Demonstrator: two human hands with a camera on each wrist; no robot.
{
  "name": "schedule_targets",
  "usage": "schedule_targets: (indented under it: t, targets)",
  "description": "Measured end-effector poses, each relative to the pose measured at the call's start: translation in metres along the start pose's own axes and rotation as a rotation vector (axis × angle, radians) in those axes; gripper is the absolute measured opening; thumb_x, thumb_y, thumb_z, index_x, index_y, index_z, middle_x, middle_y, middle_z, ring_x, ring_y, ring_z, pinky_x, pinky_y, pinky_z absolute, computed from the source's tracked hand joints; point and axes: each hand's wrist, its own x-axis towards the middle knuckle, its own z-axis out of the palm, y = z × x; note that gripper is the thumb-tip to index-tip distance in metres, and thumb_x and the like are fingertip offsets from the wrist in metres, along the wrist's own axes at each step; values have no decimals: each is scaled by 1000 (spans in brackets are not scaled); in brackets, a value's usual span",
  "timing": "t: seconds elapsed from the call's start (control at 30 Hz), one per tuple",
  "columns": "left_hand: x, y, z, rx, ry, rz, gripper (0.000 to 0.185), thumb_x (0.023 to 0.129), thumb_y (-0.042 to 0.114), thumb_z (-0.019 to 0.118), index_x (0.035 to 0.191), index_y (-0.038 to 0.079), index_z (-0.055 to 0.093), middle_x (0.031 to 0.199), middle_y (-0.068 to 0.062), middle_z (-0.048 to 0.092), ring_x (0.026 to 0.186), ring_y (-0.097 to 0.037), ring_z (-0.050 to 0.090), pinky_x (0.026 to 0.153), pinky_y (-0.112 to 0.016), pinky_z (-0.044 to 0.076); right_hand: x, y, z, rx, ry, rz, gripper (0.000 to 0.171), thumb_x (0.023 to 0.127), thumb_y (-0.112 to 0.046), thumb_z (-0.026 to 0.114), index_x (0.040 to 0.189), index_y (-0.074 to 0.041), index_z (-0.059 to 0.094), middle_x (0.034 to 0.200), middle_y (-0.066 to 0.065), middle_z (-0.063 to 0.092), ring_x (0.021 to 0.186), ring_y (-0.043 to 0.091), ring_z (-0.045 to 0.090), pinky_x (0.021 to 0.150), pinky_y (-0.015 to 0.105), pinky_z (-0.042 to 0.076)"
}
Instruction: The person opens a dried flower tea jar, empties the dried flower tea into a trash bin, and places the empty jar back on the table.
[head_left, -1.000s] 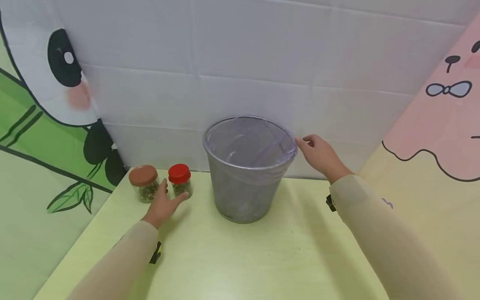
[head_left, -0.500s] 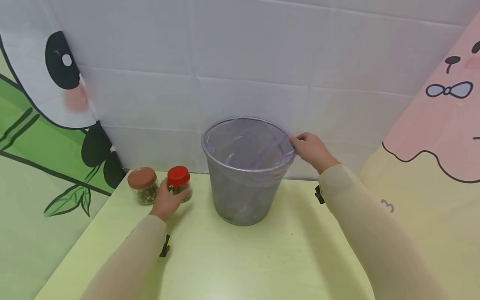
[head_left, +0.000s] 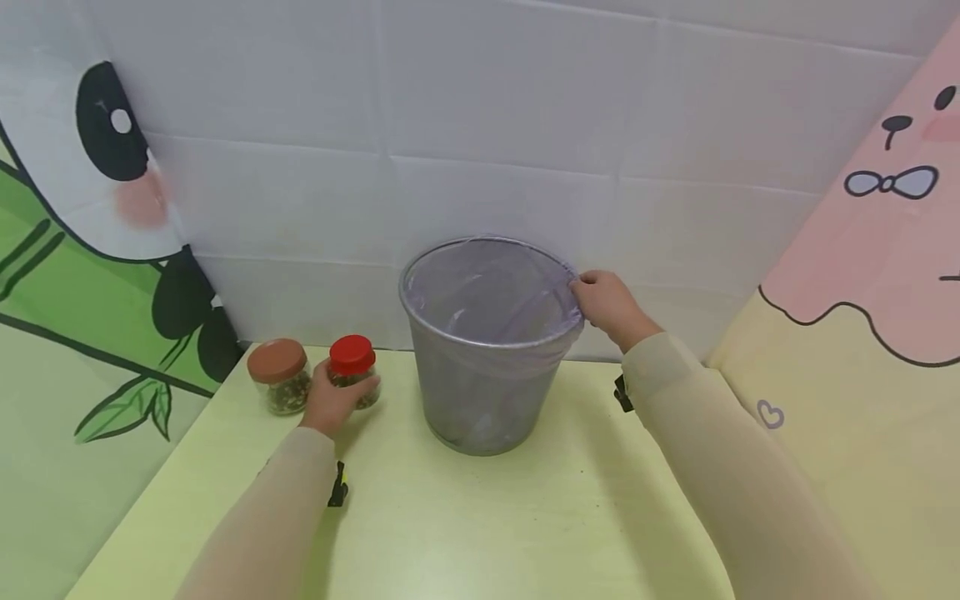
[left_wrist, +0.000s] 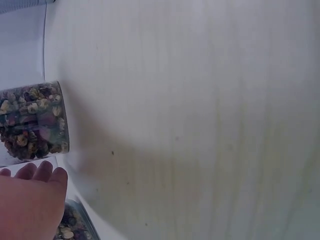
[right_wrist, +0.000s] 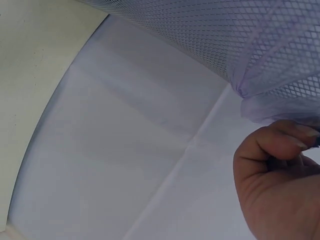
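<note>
The left hand (head_left: 332,400) is curled around the red-lid jar (head_left: 352,371), in the lower left part of the head view. The jar stands upright on the table (head_left: 480,525). Just to its left stands the brown-lid jar (head_left: 279,375), near but not touching as far as can be seen. In the left wrist view the fingers (left_wrist: 42,172) lie just below one jar (left_wrist: 32,120), at the left edge of the frame; which jar it is I cannot tell.

The right hand (head_left: 607,307) grips the rim of the bin (head_left: 487,367) on its right side, in the middle of the head view. In the right wrist view the fingers (right_wrist: 280,145) are bent and pinch the purple bag (right_wrist: 280,95) that is folded over the mesh wall.

The bin stands near the back edge of the table, close to the white cloth (head_left: 480,125) behind. Both jars are at the back left corner, close to the left edge. The front half of the table is open, and there is a free gap between the red-lid jar and the bin.
</note>
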Motion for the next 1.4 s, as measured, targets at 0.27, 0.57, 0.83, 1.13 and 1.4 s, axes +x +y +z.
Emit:
schedule_targets:
  t: [0.27, 0.57, 0.83, 1.13, 1.4]
  targets:
    - [6, -6, 2, -15, 7, -14, 109, 89, 40, 81, 164, 8, 9, 166, -18, 23, 151, -40, 25, 120, -60, 23, 1, 1, 2, 18, 9, -4, 46, 110, -31, 41, 145, -3, 53, 104, 12, 57, 83, 22, 53, 74, 37, 47]
    - [3, -3, 8, -31, 22, -19, 105, 90, 38, 81, 163, 6, 12, 163, -19, 27, 149, -40, 28, 119, -61, 24, 0, 2, 4, 43, 26, -21, 41, 110, -30, 42, 133, -2, 60, 86, 7, 54, 72, 19, 49, 67, 35, 44]
    - [12, -6, 10, -19, -7, 17, 92, 88, 41, 82, 154, 4, 30, 150, -18, 44, 137, -38, 42, 115, -61, 30, 0, 4, 2, 26, 32, -26, 39, 110, -30, 42, 128, -2, 61, 85, 7, 53, 71, 19, 49, 66, 36, 44]
    - [21, -6, 5, -32, -75, 90, 76, 92, 33, 79, 148, 4, 38, 143, -18, 50, 130, -37, 47, 114, -58, 32, 3, 4, -3, 7, 25, -38, 34, 108, -28, 41, 116, -1, 61, 83, 7, 52, 69, 20, 48, 66, 36, 44]
    - [17, -8, -3, -74, -112, 81, 77, 94, 32, 77, 155, 10, 34, 148, -14, 48, 135, -35, 45, 114, -60, 31, 1, 4, 0, 28, 9, -37, 36, 108, -28, 42, 123, -1, 62, 85, 8, 53, 69, 19, 48, 66, 35, 44]
